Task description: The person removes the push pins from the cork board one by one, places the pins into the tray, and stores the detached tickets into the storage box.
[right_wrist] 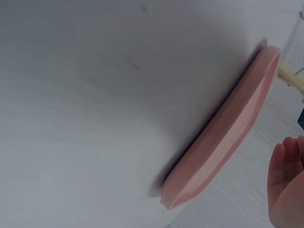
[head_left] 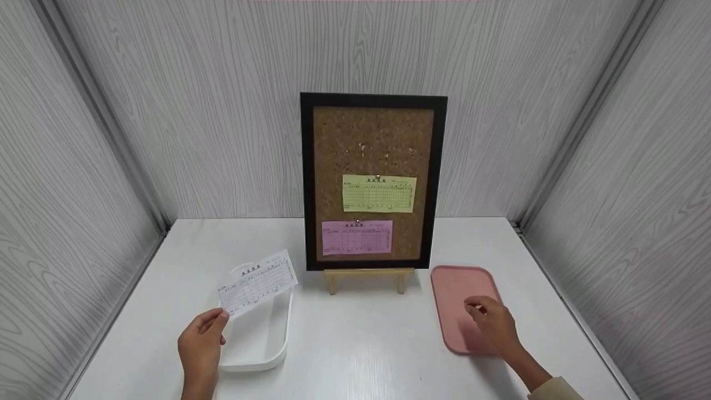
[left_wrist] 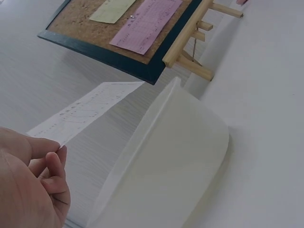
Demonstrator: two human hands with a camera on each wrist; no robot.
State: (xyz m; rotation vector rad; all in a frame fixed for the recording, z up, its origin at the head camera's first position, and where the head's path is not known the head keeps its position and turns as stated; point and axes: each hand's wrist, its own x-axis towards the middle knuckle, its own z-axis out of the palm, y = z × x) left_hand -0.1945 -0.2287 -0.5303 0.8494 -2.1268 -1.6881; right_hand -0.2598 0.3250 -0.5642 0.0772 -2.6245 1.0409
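Two hands reach out over a white table (head_left: pixel 361 344). On one side, the left hand (head_left: pixel 200 347) pinches the corner of a white paper slip (head_left: pixel 256 283) between thumb and fingers. It holds the slip up in the air, just above a white tray (head_left: pixel 261 344). Small printed lines cover the slip. The white tray sits on the table near the front, with its tall rim curving up.

On the other side, the right hand (head_left: pixel 494 325) is over a pink tray (head_left: pixel 458 289). Its fingers curl down toward the tray, but I cannot tell if they hold anything. The pink tray lies flat on the table with a low rim.

Between the two trays, farther back, a cork board (head_left: pixel 373 150) with a black frame stands on a small wooden easel (head_left: pixel 368 278). A yellow slip (head_left: pixel 379 193) is pinned on the board. A pink slip (head_left: pixel 356 238) is pinned just below it.

Gray walls (head_left: pixel 166 111) with a wood pattern stand close around the table on the left, the back and the right. The table top is smooth and pale, with faint grain lines.
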